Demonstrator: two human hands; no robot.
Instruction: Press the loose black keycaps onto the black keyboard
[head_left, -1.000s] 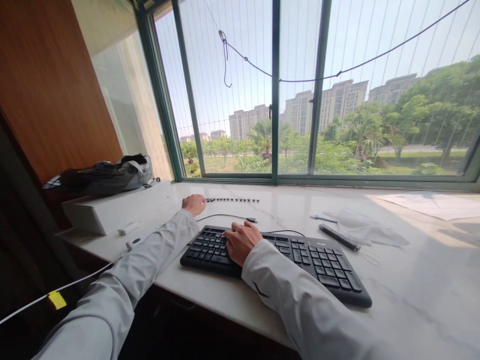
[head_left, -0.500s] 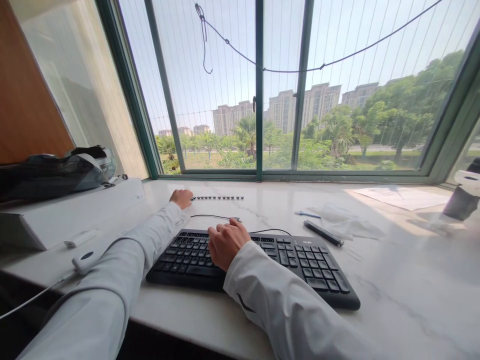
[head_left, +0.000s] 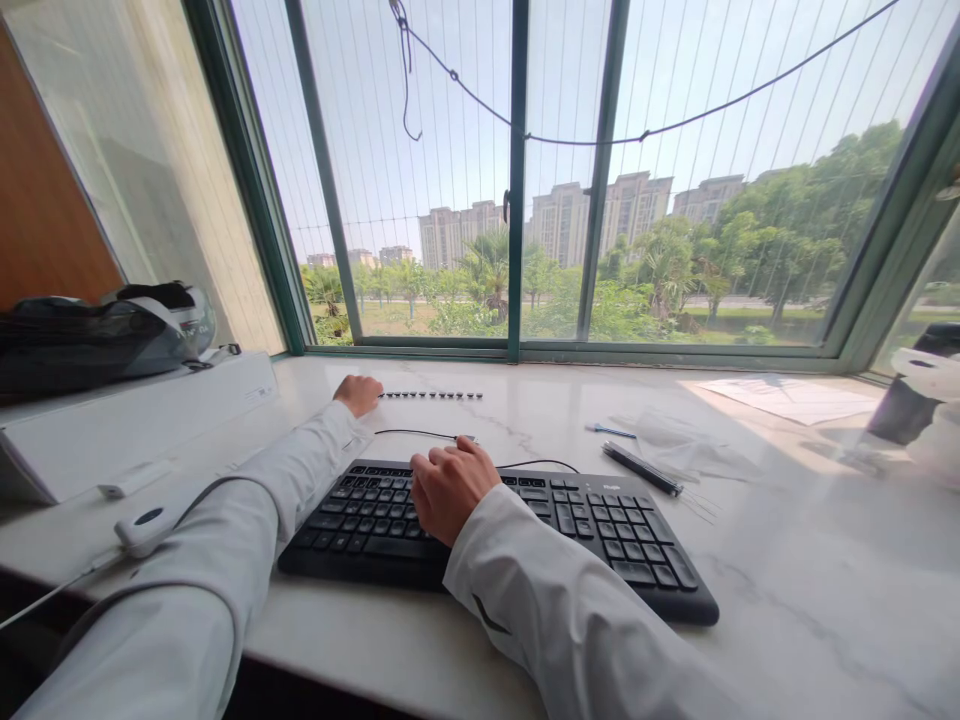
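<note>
A black keyboard (head_left: 600, 520) lies on the white marble sill (head_left: 787, 560) in front of me. My right hand (head_left: 448, 487) rests on its left-middle keys, fingers curled down onto them. My left hand (head_left: 358, 394) lies farther back on the sill, closed into a loose fist at the left end of a row of several small dark keycaps (head_left: 431, 395). Whether it pinches one of them is hidden. The keyboard's thin black cable (head_left: 420, 433) loops between the two hands.
A white box (head_left: 135, 420) with a dark bag (head_left: 90, 335) on it stands at the left. A black pen-like tool (head_left: 641, 468), clear plastic wrap (head_left: 690, 445) and a paper sheet (head_left: 795, 398) lie at the right. A white clip-on device (head_left: 146, 522) with its cable lies near my left sleeve.
The view has swung right and slightly down, so everything shifted left in frame. Both hands keep their places on the keyboard and by the keycap row.
</note>
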